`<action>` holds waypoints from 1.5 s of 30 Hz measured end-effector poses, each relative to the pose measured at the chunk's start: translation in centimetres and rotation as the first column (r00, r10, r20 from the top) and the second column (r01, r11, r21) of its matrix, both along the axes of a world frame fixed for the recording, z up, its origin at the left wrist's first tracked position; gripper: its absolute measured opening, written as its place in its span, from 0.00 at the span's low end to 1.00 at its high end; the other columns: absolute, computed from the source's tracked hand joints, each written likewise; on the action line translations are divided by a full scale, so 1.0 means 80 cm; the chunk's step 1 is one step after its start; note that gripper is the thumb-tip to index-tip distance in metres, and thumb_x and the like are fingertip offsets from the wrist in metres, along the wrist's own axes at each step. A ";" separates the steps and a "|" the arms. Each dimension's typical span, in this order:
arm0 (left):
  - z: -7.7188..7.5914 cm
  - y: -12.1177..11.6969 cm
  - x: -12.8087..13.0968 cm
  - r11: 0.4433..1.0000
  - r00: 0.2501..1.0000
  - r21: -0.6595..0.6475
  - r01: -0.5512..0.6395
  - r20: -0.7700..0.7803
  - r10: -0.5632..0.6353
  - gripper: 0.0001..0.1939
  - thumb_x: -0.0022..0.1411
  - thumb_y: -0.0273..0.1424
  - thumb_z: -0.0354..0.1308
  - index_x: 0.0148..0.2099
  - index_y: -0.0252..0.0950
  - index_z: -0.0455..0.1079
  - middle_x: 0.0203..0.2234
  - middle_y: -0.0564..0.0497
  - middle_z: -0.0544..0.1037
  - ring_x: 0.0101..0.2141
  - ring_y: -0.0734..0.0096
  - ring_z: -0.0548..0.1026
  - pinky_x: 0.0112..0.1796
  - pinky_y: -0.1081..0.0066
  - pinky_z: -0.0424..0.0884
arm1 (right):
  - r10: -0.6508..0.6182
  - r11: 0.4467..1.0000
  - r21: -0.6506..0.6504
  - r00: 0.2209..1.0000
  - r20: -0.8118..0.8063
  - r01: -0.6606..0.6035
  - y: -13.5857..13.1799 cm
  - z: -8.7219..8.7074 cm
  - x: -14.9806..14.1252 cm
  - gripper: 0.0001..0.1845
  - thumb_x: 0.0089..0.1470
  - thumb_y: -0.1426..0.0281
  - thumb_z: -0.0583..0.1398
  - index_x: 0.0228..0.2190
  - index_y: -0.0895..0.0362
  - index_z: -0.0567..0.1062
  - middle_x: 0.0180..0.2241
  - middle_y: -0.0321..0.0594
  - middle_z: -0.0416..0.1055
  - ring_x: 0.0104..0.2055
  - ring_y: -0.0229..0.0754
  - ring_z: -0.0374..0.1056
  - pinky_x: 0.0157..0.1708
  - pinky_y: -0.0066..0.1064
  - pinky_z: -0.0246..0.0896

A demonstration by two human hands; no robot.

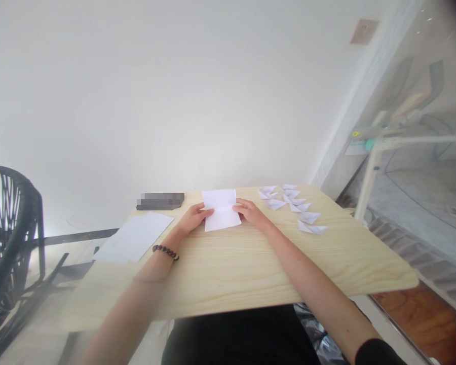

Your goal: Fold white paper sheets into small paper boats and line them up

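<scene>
A white sheet of paper (222,215) with a crease across its middle is held up over the table, tilted toward me. My left hand (193,218) grips its left edge, thumb on the front and fingers behind. At the right edge, my right hand (252,213) pinches it the same way. The fingers behind the paper are partly hidden. To the right of my right hand lie several folded white paper boats (299,205), loosely grouped. Flat white sheets (137,235) rest on the table left of my left hand.
The light wooden table (228,279) stands against a white wall. A dark, blurred-out object (160,202) lies at its back left. A dark woven chair (19,218) is at the left, and a white metal frame (372,172) stands beyond the right side.
</scene>
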State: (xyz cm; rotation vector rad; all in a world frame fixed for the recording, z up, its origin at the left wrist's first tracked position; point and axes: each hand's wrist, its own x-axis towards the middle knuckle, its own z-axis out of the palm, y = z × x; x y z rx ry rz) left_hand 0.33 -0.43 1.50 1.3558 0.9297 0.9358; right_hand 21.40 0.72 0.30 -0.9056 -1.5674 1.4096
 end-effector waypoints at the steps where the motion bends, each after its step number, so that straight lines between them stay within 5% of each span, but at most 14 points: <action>1: -0.001 0.000 0.000 1.000 1.000 -0.002 -0.003 -0.001 0.003 0.20 0.47 0.36 0.58 0.43 0.32 0.67 0.34 0.46 0.75 0.33 0.67 0.72 0.34 0.69 0.67 | 0.001 1.000 0.001 1.000 -0.004 -0.001 0.001 -0.001 0.001 0.20 0.45 0.66 0.56 0.43 0.56 0.68 0.25 0.36 0.71 0.24 0.36 0.65 0.24 0.26 0.61; 11: 0.003 0.007 -0.009 0.982 0.995 -0.172 0.073 0.085 -0.059 0.29 0.53 0.46 0.43 0.50 0.31 0.62 0.28 0.43 0.74 0.24 0.67 0.71 0.25 0.69 0.65 | -0.099 0.991 0.102 0.993 0.065 0.092 0.007 -0.011 0.000 0.18 0.44 0.74 0.51 0.37 0.53 0.74 0.35 0.36 0.72 0.30 0.35 0.65 0.29 0.26 0.61; 17: -0.002 0.002 -0.006 0.997 0.985 0.075 -0.028 -0.166 0.040 0.22 0.48 0.42 0.56 0.42 0.33 0.68 0.27 0.49 0.73 0.26 0.72 0.68 0.25 0.75 0.62 | -0.111 0.983 0.165 0.978 0.175 0.082 -0.002 -0.004 -0.004 0.17 0.44 0.73 0.51 0.35 0.54 0.75 0.35 0.37 0.72 0.32 0.37 0.66 0.31 0.28 0.61; 24: -0.011 0.009 -0.007 0.992 0.981 0.102 -0.078 -0.167 0.095 0.23 0.48 0.43 0.54 0.44 0.34 0.66 0.32 0.48 0.73 0.29 0.71 0.68 0.27 0.74 0.62 | 0.047 0.999 -0.017 0.999 -0.005 -0.047 0.000 0.000 0.000 0.21 0.48 0.67 0.46 0.41 0.59 0.71 0.34 0.42 0.70 0.28 0.36 0.66 0.25 0.27 0.63; 30: -0.008 0.008 -0.007 0.975 0.971 0.208 -0.073 -0.208 0.117 0.21 0.50 0.43 0.53 0.42 0.33 0.68 0.34 0.48 0.73 0.31 0.70 0.68 0.30 0.73 0.62 | -0.106 0.993 0.067 0.987 0.123 0.098 -0.002 -0.001 -0.008 0.22 0.48 0.57 0.51 0.41 0.56 0.69 0.29 0.40 0.69 0.24 0.36 0.65 0.19 0.26 0.62; 37: -0.009 0.006 -0.007 0.965 0.963 0.243 -0.095 -0.222 0.151 0.21 0.49 0.42 0.54 0.41 0.33 0.68 0.32 0.48 0.73 0.28 0.72 0.68 0.28 0.74 0.62 | -0.142 0.988 0.084 0.973 0.184 0.128 0.002 -0.008 -0.010 0.18 0.46 0.61 0.53 0.38 0.56 0.69 0.24 0.36 0.68 0.21 0.35 0.63 0.18 0.25 0.59; 41: -0.011 0.005 -0.003 0.975 0.976 0.203 -0.094 -0.174 0.130 0.22 0.47 0.42 0.55 0.41 0.32 0.68 0.30 0.48 0.73 0.27 0.72 0.68 0.27 0.74 0.62 | -0.340 0.925 0.263 0.906 0.252 0.274 0.001 -0.006 -0.016 0.15 0.45 0.60 0.53 0.29 0.58 0.73 0.25 0.36 0.69 0.26 0.36 0.64 0.23 0.24 0.56; 45: -0.010 0.003 -0.001 0.984 0.986 0.156 -0.081 -0.134 0.102 0.23 0.47 0.42 0.56 0.43 0.31 0.67 0.30 0.47 0.73 0.26 0.73 0.68 0.25 0.74 0.61 | -0.402 0.885 0.368 0.866 0.296 0.285 -0.001 -0.007 -0.019 0.20 0.45 0.55 0.52 0.28 0.59 0.73 0.23 0.36 0.69 0.26 0.36 0.63 0.23 0.24 0.53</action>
